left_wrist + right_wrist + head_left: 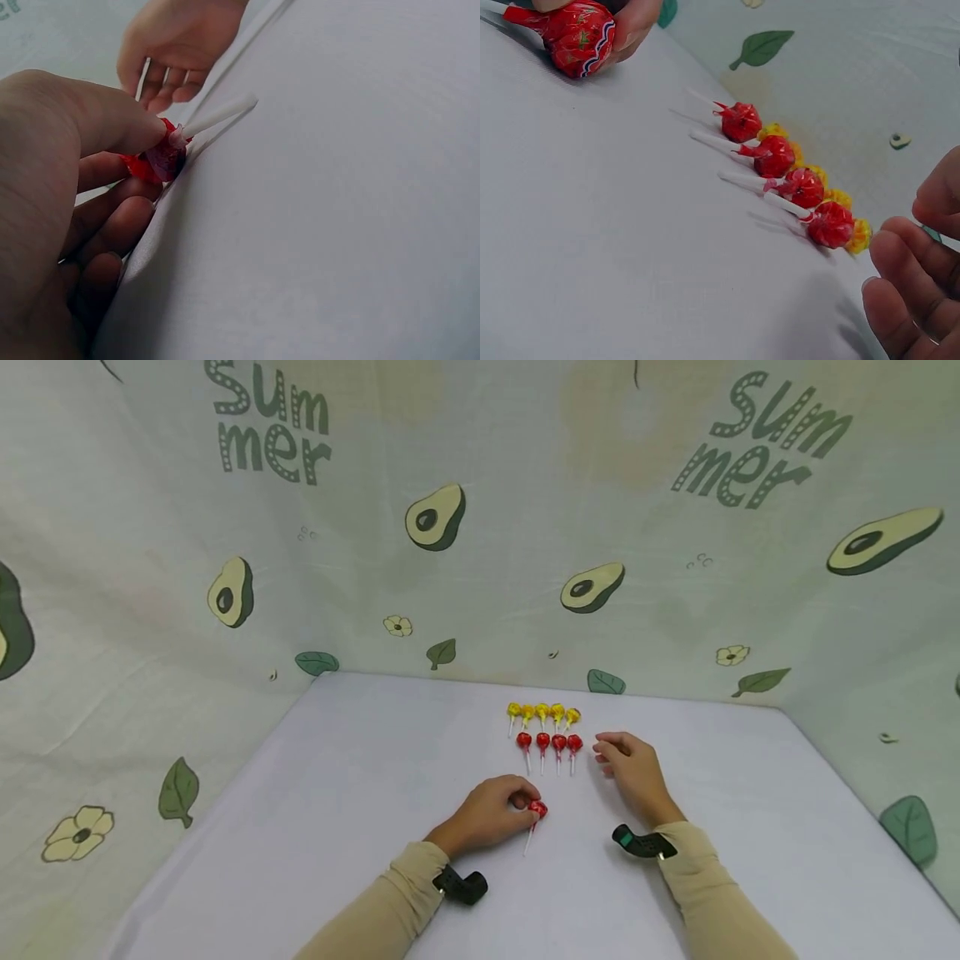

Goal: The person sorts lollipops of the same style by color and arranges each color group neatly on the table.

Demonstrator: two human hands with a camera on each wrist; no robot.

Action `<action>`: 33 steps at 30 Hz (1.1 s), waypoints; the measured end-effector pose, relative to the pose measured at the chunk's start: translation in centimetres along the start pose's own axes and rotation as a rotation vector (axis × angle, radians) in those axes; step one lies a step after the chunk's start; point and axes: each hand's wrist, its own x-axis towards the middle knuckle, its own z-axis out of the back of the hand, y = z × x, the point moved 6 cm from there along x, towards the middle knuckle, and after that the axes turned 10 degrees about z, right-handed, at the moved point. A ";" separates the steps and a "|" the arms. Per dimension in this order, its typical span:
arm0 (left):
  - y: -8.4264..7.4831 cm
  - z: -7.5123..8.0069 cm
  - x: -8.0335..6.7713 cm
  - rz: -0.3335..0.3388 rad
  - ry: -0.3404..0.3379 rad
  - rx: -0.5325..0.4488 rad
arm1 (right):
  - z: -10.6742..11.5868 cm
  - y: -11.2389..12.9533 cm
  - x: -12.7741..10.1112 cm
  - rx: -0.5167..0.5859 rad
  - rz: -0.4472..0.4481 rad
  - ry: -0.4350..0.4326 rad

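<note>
Between thumb and fingers, my left hand [491, 810] pinches a red-wrapped lollipop [537, 810] by its candy head, close over the table, its white stick pointing toward me. The same lollipop [166, 154] shows large in the left wrist view. Farther back lies a row of several red lollipops [543, 741], sticks toward me. Behind them runs a row of several yellow lollipops [542, 712]. My right hand [633, 772] is just right of the red row, fingers loosely bent with nothing between them; in the right wrist view its fingertips are near the rightmost lollipops.
A white cloth covers the table [360, 760]. Behind and beside it hangs a pale curtain [510, 460] printed with avocados, leaves and flowers. Black bands [461, 887] sit on both wrists, over beige sleeves.
</note>
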 end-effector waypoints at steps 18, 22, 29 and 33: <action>-0.1 0.2 0.0 0.008 0.005 -0.092 | 1.0 0.5 -1.9 -0.047 0.019 0.023; -0.1 0.2 0.1 -0.002 -0.004 -0.124 | 1.3 0.4 -2.2 -0.054 0.007 0.019; 0.0 0.4 0.0 0.010 -0.012 -0.181 | 1.4 0.1 -2.7 -0.024 -0.009 0.019; 0.0 0.6 0.0 0.013 -0.020 -0.209 | 1.4 -0.1 -2.8 -0.023 -0.011 0.020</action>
